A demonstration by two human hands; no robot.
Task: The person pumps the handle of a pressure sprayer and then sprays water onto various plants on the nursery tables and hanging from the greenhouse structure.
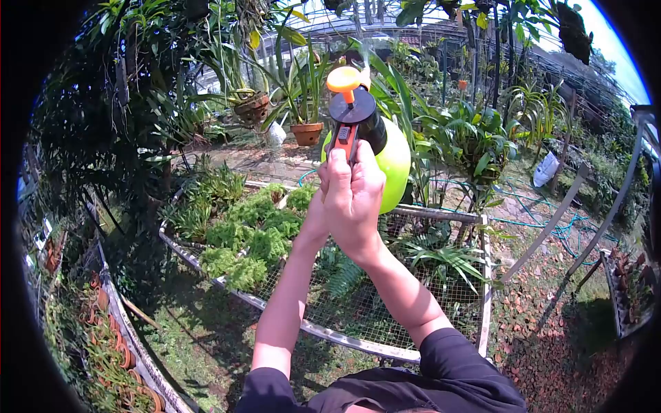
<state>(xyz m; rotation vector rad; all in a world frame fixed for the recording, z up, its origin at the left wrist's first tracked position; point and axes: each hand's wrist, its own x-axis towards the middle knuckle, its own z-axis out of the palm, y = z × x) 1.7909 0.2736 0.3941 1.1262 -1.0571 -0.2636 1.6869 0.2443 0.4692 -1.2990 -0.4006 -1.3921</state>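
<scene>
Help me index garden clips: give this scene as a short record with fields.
Setting: outdoors, sunlit, among plants
Held: green bottle with orange knob
Right hand: closed on the red-and-black handle
Left hand: against the right, mostly hidden
Below: mesh-topped frame, leafy plants
Beyond: clay pot, planted

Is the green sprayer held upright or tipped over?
The sprayer is roughly upright: its orange knob sits above the black collar, with the green tank below.
</scene>
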